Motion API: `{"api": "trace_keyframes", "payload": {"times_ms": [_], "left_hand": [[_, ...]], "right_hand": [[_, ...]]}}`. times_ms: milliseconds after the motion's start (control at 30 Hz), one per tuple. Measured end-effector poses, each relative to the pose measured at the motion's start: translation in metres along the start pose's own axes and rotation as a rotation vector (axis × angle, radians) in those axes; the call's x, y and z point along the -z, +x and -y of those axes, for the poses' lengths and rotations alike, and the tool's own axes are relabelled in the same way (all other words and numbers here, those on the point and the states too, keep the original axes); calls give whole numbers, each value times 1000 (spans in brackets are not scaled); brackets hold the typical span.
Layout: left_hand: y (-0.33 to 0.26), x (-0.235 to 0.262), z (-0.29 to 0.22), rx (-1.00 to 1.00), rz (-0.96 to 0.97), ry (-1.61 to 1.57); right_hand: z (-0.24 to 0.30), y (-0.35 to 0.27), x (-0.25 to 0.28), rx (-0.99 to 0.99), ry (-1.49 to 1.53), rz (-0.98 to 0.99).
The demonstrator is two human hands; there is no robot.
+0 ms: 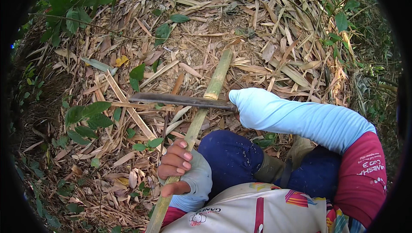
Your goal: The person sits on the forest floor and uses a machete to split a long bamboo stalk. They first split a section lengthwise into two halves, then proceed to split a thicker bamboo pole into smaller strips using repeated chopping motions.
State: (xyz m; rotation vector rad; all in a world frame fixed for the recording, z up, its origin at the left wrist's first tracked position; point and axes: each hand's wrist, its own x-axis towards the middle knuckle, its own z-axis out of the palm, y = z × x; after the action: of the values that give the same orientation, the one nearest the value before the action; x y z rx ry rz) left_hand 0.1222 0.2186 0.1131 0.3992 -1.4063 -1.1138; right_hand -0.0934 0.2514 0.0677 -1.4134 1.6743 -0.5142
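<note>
A long, narrow piece of green bamboo (196, 126) slants from the lower edge up toward the leaf-covered ground ahead. Round its lower part, my left hand (176, 166) is closed, fingers and thumb wrapped over it. A machete (171, 99) with a long dark blade lies crosswise over the bamboo, just below a pale, scraped-looking joint, its tip pointing left. At the handle end is my right hand (234, 104), mostly covered by the light blue sleeve and closed on the handle. Whether the edge is cutting into the bamboo I cannot tell.
Dry leaves and pale split strips (128, 104) cover the ground. Green leafy plants (88, 117) grow at the left, with more foliage (341, 21) at the upper right. My bent knee (231, 149) in dark blue trousers is close beneath the blade.
</note>
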Motion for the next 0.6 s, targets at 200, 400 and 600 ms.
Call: {"api": "trace_keyframes", "payload": {"times_ms": [200,400,600], "left_hand": [[-1,-4,-3,43,-41,-14],[-1,-7,-3,30,-38,-8],[-1,-6,-2,17,-83,-9]], "right_hand": [[6,-2,1,-5,3,23],[1,-2,3,-22,6,-21],[-6,6,-1,-75,45,-16]]}}
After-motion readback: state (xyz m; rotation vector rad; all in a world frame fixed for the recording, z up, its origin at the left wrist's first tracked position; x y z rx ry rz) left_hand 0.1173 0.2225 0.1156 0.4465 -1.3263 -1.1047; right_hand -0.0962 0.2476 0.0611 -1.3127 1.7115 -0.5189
